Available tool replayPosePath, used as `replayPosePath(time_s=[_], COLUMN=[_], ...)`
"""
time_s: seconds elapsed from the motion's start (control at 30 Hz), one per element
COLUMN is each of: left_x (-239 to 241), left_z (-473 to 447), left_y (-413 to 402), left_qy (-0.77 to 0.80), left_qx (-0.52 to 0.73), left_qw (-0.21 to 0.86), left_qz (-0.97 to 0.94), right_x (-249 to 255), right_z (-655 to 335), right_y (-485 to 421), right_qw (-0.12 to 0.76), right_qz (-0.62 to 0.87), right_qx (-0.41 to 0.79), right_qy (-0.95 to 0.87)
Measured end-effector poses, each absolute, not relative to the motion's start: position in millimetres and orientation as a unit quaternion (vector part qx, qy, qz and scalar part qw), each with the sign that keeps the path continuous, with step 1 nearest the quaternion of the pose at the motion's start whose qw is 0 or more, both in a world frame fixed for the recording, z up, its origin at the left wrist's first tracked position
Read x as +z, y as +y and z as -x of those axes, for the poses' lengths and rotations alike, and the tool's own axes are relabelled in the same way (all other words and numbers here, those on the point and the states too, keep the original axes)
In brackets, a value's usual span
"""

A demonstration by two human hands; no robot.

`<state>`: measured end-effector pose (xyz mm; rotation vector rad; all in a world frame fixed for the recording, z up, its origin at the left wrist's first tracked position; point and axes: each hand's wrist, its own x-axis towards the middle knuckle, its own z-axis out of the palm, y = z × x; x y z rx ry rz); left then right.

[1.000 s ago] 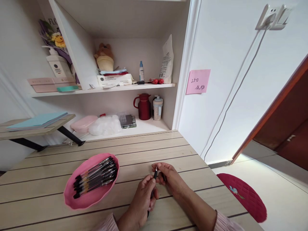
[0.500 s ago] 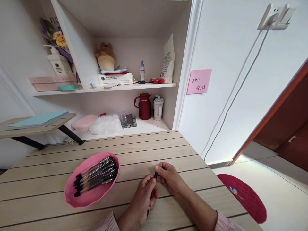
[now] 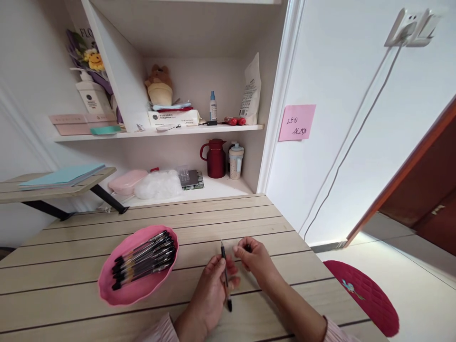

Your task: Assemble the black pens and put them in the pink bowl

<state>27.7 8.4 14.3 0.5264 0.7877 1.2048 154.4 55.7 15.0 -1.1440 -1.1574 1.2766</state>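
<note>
My left hand [image 3: 213,287] holds a black pen [image 3: 224,268] between thumb and fingers. The pen stands tilted, its thin bare tip pointing away from me and its dark end toward me. To its right, my right hand [image 3: 254,256] is pinched around a small black pen cap [image 3: 248,247], mostly hidden by the fingers. A gap separates the cap from the pen. Left of my hands, a pink scalloped basket [image 3: 107,289] holds several black pens [image 3: 146,259], lying side by side at a slant.
The slatted wooden table [image 3: 199,223] meets a white shelf unit behind. A small raised stand [image 3: 81,187] with blue papers [image 3: 64,175] is at the left. On the lower shelf are a red jug [image 3: 215,159] and a cup [image 3: 235,162]. A red stool [image 3: 366,297] stands at right.
My hands were together on the pen; now they are apart. The cap has come off to the right, and the pen's bare tip shows in my left hand. The view has shifted slightly.
</note>
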Motion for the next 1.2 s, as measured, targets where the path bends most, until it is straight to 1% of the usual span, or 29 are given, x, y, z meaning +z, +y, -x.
replayPosePath(time_s=[0.13,0.3,0.47,0.57,0.63,0.7,0.83,1.0,1.2], left_x=[10.8,6.8,10.8,12.4,12.3,11.8,10.7,6.2,3.8], left_z=[-23.8,-21.9,-20.7,-18.6,-17.4,-16.7,-16.7,-16.2,-16.2], left_y=[13.2,15.7,15.4,15.4,15.7,15.8,15.3,17.1,22.0], left_qy=[0.299,0.299,0.285,0.300,0.320,0.332,0.340,0.336,0.342], left_qx=[0.584,0.585,0.572,0.555,0.543,0.538,0.532,0.527,0.521], left_qw=[0.740,0.745,0.754,0.760,0.762,0.760,0.758,0.759,0.762], left_qz=[-0.147,-0.118,-0.153,-0.156,-0.149,-0.149,-0.166,-0.183,-0.176], right_x=[13.4,17.5,16.6,17.2,19.2,21.8,25.5,24.4,18.5], right_z=[-139.5,-132.9,-137.5,-149.7,-165.5,-187.5,-237.1,-272.0,-273.4], right_y=[39.0,25.6,28.2,41.0,55.6,73.7,111.1,145.6,171.4], right_qw=[0.419,0.364,0.346,0.350,0.338,0.304,0.178,0.134,0.101], right_qz=[0.478,0.491,0.532,0.558,0.581,0.612,0.691,0.724,0.733], right_qx=[0.423,0.343,0.286,0.271,0.236,0.189,0.109,0.072,0.062], right_qy=[-0.646,-0.713,-0.718,-0.702,-0.702,-0.706,-0.692,-0.672,-0.669])
